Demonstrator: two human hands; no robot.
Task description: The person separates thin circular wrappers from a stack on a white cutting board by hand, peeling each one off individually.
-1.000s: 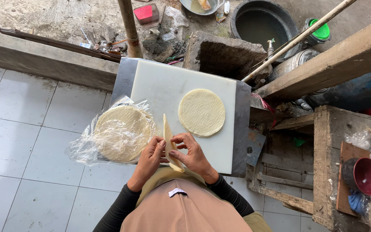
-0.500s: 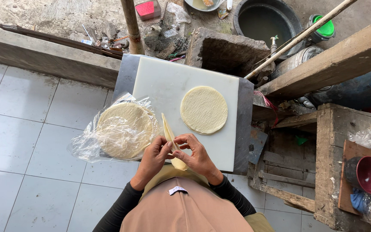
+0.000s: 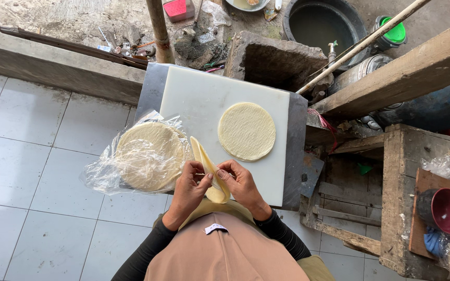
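Note:
My left hand [image 3: 190, 188] and my right hand [image 3: 240, 182] pinch the edge of a thin pale round wrapper [image 3: 207, 165], held up on edge between them above the near rim of a white cutting board [image 3: 199, 99]. One round wrapper [image 3: 246, 130] lies flat on the board to the right. A stack of the same wrappers [image 3: 149, 155] sits in a clear plastic bag at the board's left edge, just left of my left hand.
The board rests on a grey stand over white floor tiles [image 3: 37, 156]. Beyond it are a concrete block [image 3: 272, 60], a dark round basin [image 3: 323, 23] and a wooden pole [image 3: 158, 28]. Wooden beams [image 3: 407, 73] and a crate with a maroon bowl [image 3: 448, 210] stand at right.
Both hands have stayed at the near edge of the board, fingers shifting along the wrapper's edge. The view has shifted slightly.

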